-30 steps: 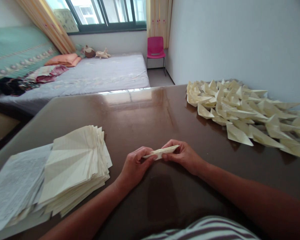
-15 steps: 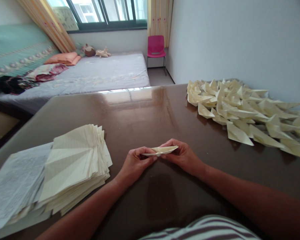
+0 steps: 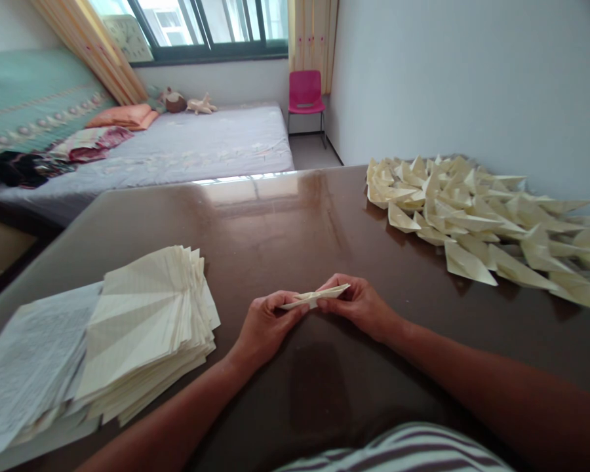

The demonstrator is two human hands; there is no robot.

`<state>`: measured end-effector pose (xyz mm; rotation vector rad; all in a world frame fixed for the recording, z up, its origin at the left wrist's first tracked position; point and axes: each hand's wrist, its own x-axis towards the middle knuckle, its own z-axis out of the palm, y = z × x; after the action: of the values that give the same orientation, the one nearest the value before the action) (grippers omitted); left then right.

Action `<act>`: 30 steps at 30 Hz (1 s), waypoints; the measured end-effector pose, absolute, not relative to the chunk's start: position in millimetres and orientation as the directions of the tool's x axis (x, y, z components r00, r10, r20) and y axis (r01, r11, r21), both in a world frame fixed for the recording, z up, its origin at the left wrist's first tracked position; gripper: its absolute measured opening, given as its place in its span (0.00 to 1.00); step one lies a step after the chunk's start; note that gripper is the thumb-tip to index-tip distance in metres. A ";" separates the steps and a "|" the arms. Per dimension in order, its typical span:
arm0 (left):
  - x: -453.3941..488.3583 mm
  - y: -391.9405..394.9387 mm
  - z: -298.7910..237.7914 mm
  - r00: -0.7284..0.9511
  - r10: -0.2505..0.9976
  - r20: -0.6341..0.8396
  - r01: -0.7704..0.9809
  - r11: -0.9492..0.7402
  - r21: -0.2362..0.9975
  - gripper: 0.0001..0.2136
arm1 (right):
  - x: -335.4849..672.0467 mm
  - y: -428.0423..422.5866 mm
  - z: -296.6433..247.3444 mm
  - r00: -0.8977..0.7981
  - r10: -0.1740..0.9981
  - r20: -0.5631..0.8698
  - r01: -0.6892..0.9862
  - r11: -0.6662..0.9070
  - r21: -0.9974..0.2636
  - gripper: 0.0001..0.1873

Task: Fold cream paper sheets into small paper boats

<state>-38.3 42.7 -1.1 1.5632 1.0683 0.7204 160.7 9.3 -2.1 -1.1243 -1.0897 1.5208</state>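
A folded paper boat [image 3: 313, 298], cream coloured and narrow, is held between both hands above the brown table. My left hand [image 3: 270, 322] pinches its left end between thumb and fingers. At the other end, my right hand [image 3: 356, 303] grips the paper with the thumb on the near side and fingers behind. The boat's right tip points slightly upward past the right thumb. Fingers cover parts of both its sides.
On the left of the glossy table [image 3: 255, 236] lies a stack of creased cream sheets [image 3: 142, 314], overlapping printed papers [image 3: 34, 354]. A large pile of folded paper boats [image 3: 472, 210] spreads at the right by the wall. Beyond stand a bed [image 3: 226, 137] and a pink chair [image 3: 305, 92].
The paper boat looks narrower from above, its sides pressed closer together. My right thumb has shifted slightly up onto its near side. Both hands stay in nearly the same place.
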 end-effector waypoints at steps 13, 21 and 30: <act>-40.8 43.1 -6.1 0.395 0.917 -0.062 0.250 -0.042 0.967 0.10 | 164.0 12.7 -3.6 -0.175 0.966 -0.189 -0.149 -0.216 -0.965 0.17; -45.5 44.3 -11.0 0.437 0.893 -0.106 0.219 0.008 0.976 0.13 | 165.8 11.6 -1.7 -0.156 0.979 -0.129 -0.017 -0.133 -0.991 0.16; -44.2 46.4 -2.5 0.493 0.865 -0.092 0.353 -0.103 0.930 0.10 | 167.9 13.8 0.7 -0.175 0.983 -0.057 0.081 -0.043 -0.996 0.13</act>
<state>-44.2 46.4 -2.5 1.6834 1.0508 0.6064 167.9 13.8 0.7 -1.2151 -1.3742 1.3407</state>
